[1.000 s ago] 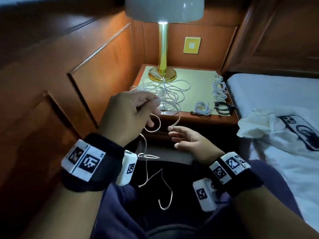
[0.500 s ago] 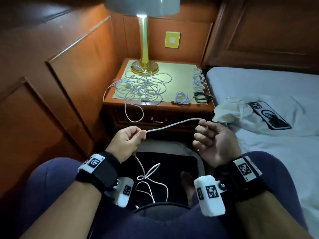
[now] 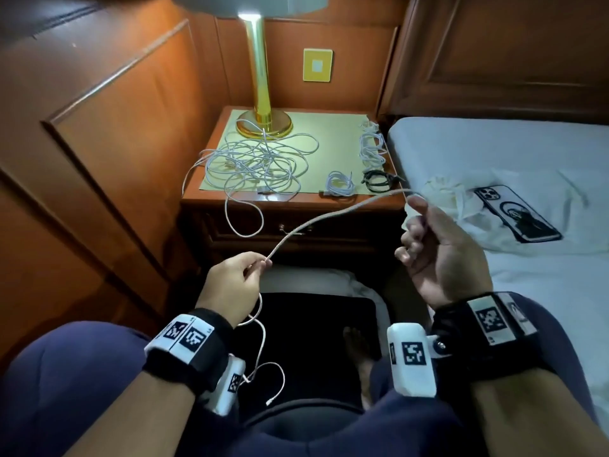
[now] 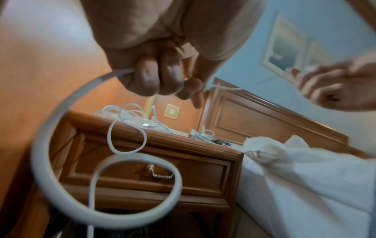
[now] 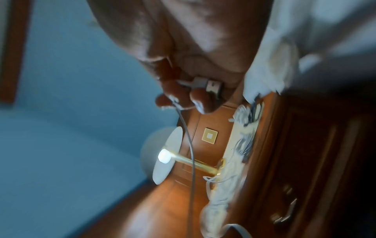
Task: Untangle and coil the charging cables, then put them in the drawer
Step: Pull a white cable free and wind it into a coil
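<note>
A white charging cable point(image 3: 333, 216) stretches between my two hands in front of the nightstand. My left hand point(image 3: 237, 278) pinches it low at the centre, and the slack hangs in loops point(image 3: 263, 364) towards my lap. My right hand point(image 3: 435, 239) grips the other end; the right wrist view shows its USB plug point(image 5: 205, 84) held in the fingers. A tangled pile of white cables point(image 3: 257, 163) lies on the nightstand top, one loop hanging over the front edge. Coiled white cables point(image 3: 339, 183) and a coiled black one point(image 3: 379, 181) sit at the right. The drawer point(image 4: 150, 175) is closed.
A brass lamp point(image 3: 262, 94) stands at the back of the nightstand point(image 3: 296, 206). The bed point(image 3: 527, 159) lies to the right, with a phone point(image 3: 517, 214) and a crumpled white cloth point(image 3: 441, 196) on it. Wood panelling closes off the left side.
My hands drew back from the nightstand with one cable and then spread apart, the right hand rising to the right, so the stretch of cable between them grew longer.
</note>
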A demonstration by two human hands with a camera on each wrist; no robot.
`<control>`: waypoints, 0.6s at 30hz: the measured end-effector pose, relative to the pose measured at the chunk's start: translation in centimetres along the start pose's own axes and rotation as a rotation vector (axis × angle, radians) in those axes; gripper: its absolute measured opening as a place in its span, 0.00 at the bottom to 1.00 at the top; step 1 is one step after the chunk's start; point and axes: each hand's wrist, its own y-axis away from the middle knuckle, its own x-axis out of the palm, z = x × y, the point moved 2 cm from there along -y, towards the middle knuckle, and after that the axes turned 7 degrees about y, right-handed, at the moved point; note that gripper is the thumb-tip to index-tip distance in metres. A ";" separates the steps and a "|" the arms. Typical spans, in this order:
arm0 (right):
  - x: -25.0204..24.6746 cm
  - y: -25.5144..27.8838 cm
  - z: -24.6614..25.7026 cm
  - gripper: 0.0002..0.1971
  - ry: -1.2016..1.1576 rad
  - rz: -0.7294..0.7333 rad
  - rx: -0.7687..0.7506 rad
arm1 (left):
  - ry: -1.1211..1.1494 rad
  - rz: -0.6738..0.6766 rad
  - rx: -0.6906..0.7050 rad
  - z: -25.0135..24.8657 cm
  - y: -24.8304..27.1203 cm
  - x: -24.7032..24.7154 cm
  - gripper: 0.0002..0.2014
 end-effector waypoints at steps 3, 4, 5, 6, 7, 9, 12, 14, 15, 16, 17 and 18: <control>0.9 0.5 -1.7 0.13 0.479 0.091 -0.119 | -0.118 0.067 0.201 -1.1 0.8 0.9 0.05; 1.4 0.7 -2.6 0.13 0.613 0.135 -0.138 | -0.139 0.103 0.279 -1.5 1.1 1.2 0.05; 1.8 1.0 -3.4 0.12 0.742 0.190 -0.149 | -0.136 0.146 0.354 -1.8 1.4 1.5 0.05; 2.3 1.4 -4.2 0.11 0.871 0.252 -0.156 | -0.119 0.195 0.422 -2.1 1.7 1.7 0.06; 2.7 1.6 -4.9 0.11 0.991 0.315 -0.151 | -0.097 0.237 0.482 -2.4 1.9 1.9 0.08; 3.4 2.1 -6.0 0.11 1.135 0.437 -0.090 | -0.054 0.283 0.561 -3.0 2.1 1.9 0.09; 4.6 3.0 -6.4 0.13 1.152 0.576 0.047 | 0.032 0.210 0.601 -3.5 2.0 1.2 0.08; 5.1 3.3 -6.3 0.15 1.038 0.584 0.103 | 0.069 0.151 0.562 -3.6 1.9 0.8 0.07; 5.2 3.4 -6.1 0.16 0.952 0.587 0.133 | 0.082 0.142 0.539 -3.6 1.8 0.7 0.11; 5.3 3.4 -6.0 0.17 0.870 0.593 0.166 | 0.093 0.157 0.535 -3.5 1.7 0.7 0.14; 5.3 3.4 -5.9 0.17 0.799 0.597 0.201 | 0.092 0.183 0.549 -3.5 1.6 0.7 0.13; 5.3 3.4 -5.8 0.17 0.737 0.586 0.240 | 0.081 0.208 0.566 -3.6 1.6 0.7 0.12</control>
